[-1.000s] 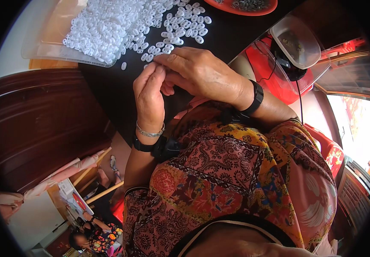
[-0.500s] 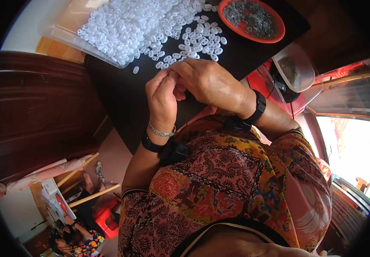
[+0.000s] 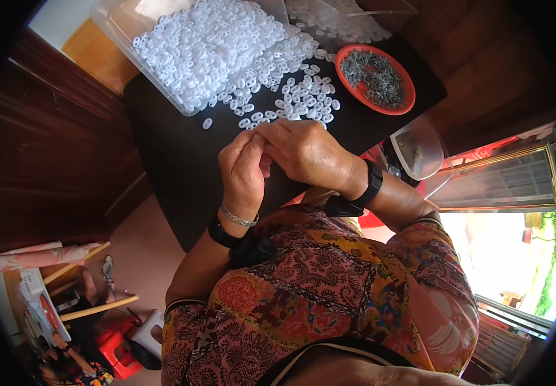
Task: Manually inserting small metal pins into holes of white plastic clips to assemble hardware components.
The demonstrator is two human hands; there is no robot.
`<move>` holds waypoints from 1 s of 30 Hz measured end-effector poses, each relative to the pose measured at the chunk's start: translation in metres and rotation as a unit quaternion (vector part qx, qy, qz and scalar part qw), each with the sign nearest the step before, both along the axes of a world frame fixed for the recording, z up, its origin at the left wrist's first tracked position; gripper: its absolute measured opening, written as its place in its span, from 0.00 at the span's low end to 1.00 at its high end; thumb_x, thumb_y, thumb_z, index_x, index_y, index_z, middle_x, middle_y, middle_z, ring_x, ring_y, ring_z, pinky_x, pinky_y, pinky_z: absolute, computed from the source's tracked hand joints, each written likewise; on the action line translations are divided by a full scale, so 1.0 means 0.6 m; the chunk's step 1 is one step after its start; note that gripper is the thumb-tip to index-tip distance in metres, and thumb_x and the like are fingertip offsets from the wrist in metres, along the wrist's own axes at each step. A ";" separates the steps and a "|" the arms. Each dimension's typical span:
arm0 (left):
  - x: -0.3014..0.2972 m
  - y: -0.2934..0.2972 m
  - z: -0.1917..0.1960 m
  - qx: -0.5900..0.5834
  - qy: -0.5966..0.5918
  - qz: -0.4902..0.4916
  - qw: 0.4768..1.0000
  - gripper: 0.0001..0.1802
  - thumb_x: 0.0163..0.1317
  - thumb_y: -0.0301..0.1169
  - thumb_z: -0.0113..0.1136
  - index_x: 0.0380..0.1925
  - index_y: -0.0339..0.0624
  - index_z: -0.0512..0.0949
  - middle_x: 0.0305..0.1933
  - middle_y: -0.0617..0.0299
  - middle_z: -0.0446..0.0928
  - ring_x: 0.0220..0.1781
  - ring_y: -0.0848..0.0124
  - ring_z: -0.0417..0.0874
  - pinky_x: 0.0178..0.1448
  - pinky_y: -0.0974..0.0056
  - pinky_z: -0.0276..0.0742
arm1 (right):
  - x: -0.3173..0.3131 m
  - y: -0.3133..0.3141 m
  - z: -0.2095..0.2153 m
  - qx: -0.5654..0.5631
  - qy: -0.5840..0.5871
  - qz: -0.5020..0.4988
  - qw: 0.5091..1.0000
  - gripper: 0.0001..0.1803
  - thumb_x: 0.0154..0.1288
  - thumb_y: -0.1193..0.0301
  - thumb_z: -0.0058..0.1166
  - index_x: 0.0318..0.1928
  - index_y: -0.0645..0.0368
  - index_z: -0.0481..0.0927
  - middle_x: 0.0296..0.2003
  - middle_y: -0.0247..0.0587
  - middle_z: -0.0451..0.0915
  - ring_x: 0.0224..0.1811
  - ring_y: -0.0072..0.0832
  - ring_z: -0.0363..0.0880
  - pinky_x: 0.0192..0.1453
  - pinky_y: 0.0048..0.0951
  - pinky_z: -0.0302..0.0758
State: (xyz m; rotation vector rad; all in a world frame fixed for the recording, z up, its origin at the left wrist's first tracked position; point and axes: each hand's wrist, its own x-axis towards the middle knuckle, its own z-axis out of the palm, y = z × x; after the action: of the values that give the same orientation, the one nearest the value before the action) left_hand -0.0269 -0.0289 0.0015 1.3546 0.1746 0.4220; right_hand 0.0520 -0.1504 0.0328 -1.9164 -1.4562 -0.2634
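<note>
A: Largest item first?
B: Black table (image 3: 168, 161), bearing the clear bin (image 3: 122, 29) and extending past bin on the near side and to the right.

A: Next down?
B: Clear bin, landmark for all places here. Heaped with white pieces (image 3: 207, 55).

A: Then?
B: Round, shallow orange-red dish (image 3: 409, 90), right of bin and apart from it.

A: Hands?
B: Right hand (image 3: 307, 151), below bin and to its right, toward the body; back of hand uppermost, fingers bent. Left hand (image 3: 242, 170), also below bin; fingers curled inward, tips meeting those of the right. Exact opening and anything held at the tips: cannot tell, hidden behind fingers.

A: On the wrists?
B: Black wristband (image 3: 374, 183) on the right, another on the left. Slim silver bracelet (image 3: 238, 217) above the left one, nearer the hand. All below bin.

A: Loose white pieces (image 3: 307, 96)?
B: Small ovals, two-holed, scattered on the table right of bin; nearest ones just beyond the fingertips. Lone piece (image 3: 207, 123) just below bin's near corner.

A: Smallest?
B: Grey bits (image 3: 384, 83), metallic in look, spread inside the dish right of bin. Too fine for single shapes.
</note>
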 end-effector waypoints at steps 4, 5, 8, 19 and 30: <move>-0.002 -0.005 0.008 -0.001 0.010 0.013 1.000 0.15 0.66 0.34 0.44 0.22 0.39 0.72 0.17 0.69 0.69 0.15 0.82 0.64 0.19 0.76 0.57 | -0.001 0.003 0.007 -0.020 -0.007 0.006 1.000 0.13 0.53 0.77 0.54 0.42 0.60 0.76 0.26 0.42 0.77 0.26 0.38 0.79 0.27 0.32 0.76; -0.001 -0.006 0.008 -0.006 0.009 0.016 1.000 0.15 0.66 0.34 0.44 0.22 0.39 0.72 0.17 0.69 0.69 0.15 0.82 0.64 0.19 0.76 0.57 | 0.000 0.004 0.007 -0.016 -0.012 0.008 1.000 0.13 0.54 0.77 0.55 0.42 0.61 0.76 0.26 0.42 0.77 0.26 0.38 0.79 0.27 0.32 0.76; -0.001 -0.007 0.006 -0.022 0.002 0.017 1.000 0.15 0.66 0.34 0.44 0.22 0.39 0.73 0.16 0.69 0.68 0.14 0.82 0.64 0.19 0.76 0.57 | 0.000 0.003 0.009 -0.022 -0.023 0.010 0.999 0.12 0.54 0.77 0.56 0.41 0.61 0.76 0.25 0.42 0.76 0.25 0.38 0.79 0.27 0.31 0.76; -0.003 -0.006 0.004 -0.058 0.000 0.008 0.998 0.12 0.64 0.30 0.47 0.28 0.34 0.76 0.19 0.69 0.70 0.18 0.84 0.66 0.20 0.77 0.60 | -0.002 0.002 0.008 -0.034 -0.054 -0.005 0.998 0.15 0.54 0.76 0.56 0.44 0.62 0.75 0.28 0.43 0.77 0.27 0.38 0.79 0.28 0.31 0.76; -0.006 0.005 0.014 -0.053 0.007 -0.018 0.998 0.14 0.65 0.35 0.46 0.29 0.36 0.75 0.22 0.66 0.70 0.21 0.80 0.68 0.25 0.75 0.63 | -0.008 -0.008 -0.008 0.101 0.116 -0.019 0.988 0.19 0.50 0.75 0.65 0.45 0.62 0.76 0.31 0.39 0.80 0.31 0.26 0.81 0.35 0.23 0.78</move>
State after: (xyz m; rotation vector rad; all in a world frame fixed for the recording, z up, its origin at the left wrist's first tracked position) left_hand -0.0302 -0.0257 0.0097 1.2541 0.1807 0.3683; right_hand 0.0473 -0.1552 0.0278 -1.7477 -1.1950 -0.1901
